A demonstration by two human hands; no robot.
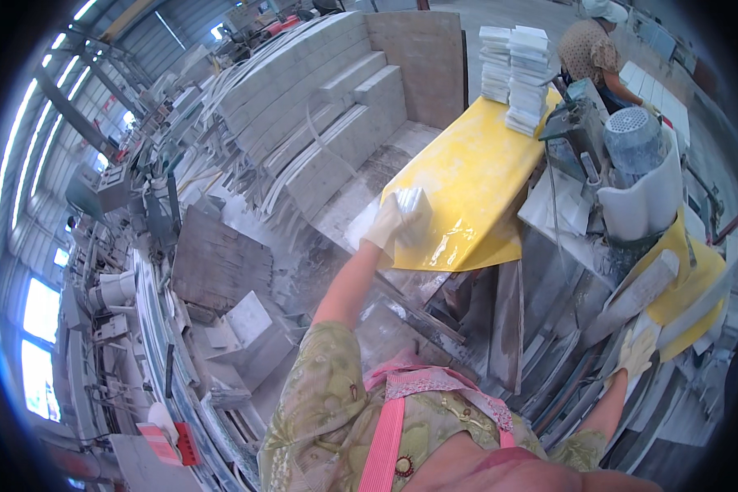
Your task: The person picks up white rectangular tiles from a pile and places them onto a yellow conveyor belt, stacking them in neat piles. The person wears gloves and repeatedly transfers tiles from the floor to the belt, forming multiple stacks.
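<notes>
My left hand (388, 223), in a pale glove, is closed round the near side of a small stack of white tiles (413, 207). The stack is at the near left corner of a table with a wet yellow cover (459, 193). Out to the right, my gloved right hand (636, 353) is held low with its fingers apart and nothing seen in it. It is nearest to a grey, round-ended bar (648, 279) and a draped yellow sheet (697, 287).
Tall stacks of white tiles (526, 82) stand at the table's far end. A machine with a grey motor (631, 139) is on the right, with a co-worker (589, 53) behind it. Long grey slabs (303, 115) are piled at the back left. A brown board (221, 258) leans at left.
</notes>
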